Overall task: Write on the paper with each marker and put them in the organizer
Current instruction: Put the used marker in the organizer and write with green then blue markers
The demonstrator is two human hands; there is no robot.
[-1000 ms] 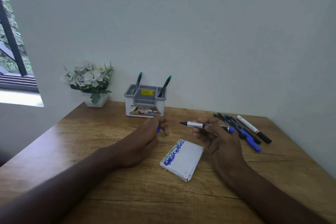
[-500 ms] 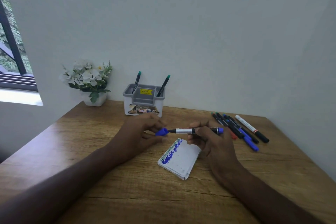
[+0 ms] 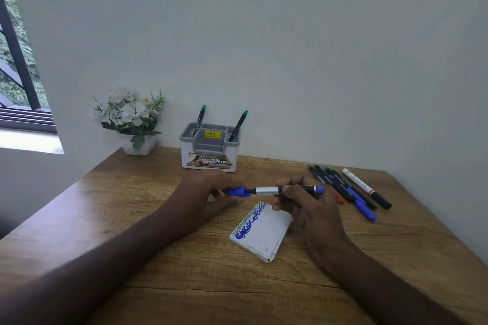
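Wooden desk (image 3: 158, 219) | right hand (image 3: 311, 208) grips marker (image 3: 274, 190) | left hand (image 3: 203, 198) pinches cap (image 3: 237, 192) at tip

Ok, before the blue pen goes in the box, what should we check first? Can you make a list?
1. Cap pushed fully onto the blue marker: not ok, the tip is only at its mouth.
2. Right hand holds the marker firmly: ok.
3. Left hand grips the cap: ok.
4. Blue scribble is on the paper: ok.
5. Organizer has a free slot: ok, only two markers inside.
6. Path to the organizer is clear: ok.
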